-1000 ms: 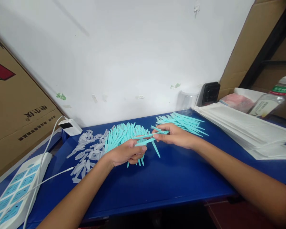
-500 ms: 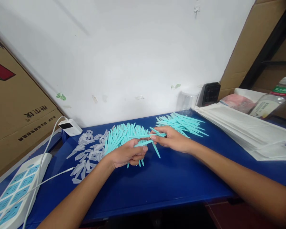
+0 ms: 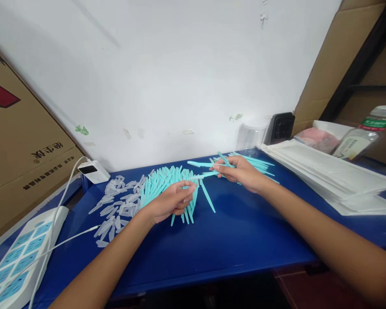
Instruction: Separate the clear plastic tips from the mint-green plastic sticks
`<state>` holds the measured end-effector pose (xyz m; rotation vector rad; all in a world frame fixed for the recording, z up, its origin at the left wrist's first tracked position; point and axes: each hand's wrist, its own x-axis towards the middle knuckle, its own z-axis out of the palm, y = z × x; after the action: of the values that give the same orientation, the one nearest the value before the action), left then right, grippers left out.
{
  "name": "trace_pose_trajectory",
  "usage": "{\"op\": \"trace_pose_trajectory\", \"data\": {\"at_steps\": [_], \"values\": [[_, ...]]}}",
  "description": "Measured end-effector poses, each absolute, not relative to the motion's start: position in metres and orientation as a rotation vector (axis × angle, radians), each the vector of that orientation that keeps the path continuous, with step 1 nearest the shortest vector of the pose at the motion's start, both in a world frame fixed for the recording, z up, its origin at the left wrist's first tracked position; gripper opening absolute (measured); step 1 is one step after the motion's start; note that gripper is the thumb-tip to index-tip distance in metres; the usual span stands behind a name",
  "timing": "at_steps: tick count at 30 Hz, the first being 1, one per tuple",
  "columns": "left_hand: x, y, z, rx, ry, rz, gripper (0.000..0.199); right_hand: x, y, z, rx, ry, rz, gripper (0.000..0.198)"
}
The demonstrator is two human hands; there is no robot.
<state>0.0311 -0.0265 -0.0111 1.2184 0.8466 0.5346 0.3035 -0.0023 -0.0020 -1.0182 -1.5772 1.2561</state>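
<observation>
My right hand (image 3: 236, 171) is closed on a few slim turquoise eyebrow razors (image 3: 202, 165), which fan out from its fingertips. One of them points left with a pale tip, just above my left hand (image 3: 176, 197). The left fingers are curled, with thumb and index close together; whatever they may hold is hidden. Beneath and behind the left hand lies a dense pile of turquoise razors (image 3: 161, 182). To its left are scattered translucent blade covers (image 3: 111, 199). A second razor pile (image 3: 257, 162) lies beyond my right hand, partly covered by it.
The blue table (image 3: 212, 253) meets a white wall. At left are a power strip (image 3: 22, 257), a cable and a white device (image 3: 94, 171). White sheets or bags (image 3: 334, 176), a plastic bottle (image 3: 362, 135) and a clear jar (image 3: 254, 135) stand at right. Cardboard flanks both sides.
My right hand has moved right and slightly up, away from my left hand, carrying the razors. The razor that was at the left fingers is no longer seen there.
</observation>
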Motion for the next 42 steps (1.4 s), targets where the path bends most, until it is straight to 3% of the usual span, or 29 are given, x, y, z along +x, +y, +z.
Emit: {"op": "trace_pose_trajectory", "data": {"at_steps": [11,42], "values": [[0.022,-0.018,-0.013,1.207,0.872,0.675,0.046,0.320,0.000,0.007,-1.066,-1.660,1.455,0.040],[0.025,-0.019,-0.020,1.230,0.906,0.577,0.048,0.303,-0.010,0.003,-0.953,-1.890,1.323,0.044]]}}
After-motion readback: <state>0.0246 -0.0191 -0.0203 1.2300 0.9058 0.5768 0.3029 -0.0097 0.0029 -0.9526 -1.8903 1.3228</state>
